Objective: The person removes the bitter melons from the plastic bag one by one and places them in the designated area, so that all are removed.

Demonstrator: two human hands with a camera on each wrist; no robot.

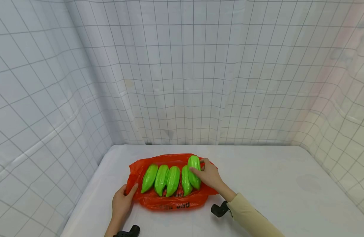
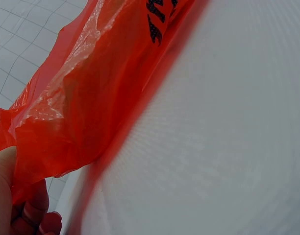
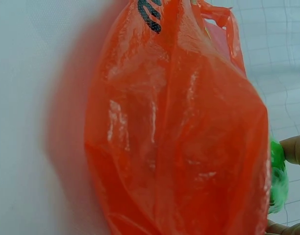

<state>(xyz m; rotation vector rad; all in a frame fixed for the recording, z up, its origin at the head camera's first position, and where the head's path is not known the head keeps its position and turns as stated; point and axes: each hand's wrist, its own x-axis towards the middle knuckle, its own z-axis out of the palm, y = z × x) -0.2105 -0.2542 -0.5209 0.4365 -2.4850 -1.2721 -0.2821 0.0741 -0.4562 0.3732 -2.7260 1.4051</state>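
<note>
The right hand (image 1: 210, 174) grips the rightmost green gourd (image 1: 194, 168) at the right end of the red bag (image 1: 170, 203), whose edge the left hand (image 1: 122, 200) pinches; the gourd looks firm, light, probably slippery, best held round its middle

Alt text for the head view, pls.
A right hand grips one ridged green fruit-like piece over a red plastic bag; four more lie there in a row. The left hand pinches the bag's left edge. White table, gridded curtain behind.
</note>
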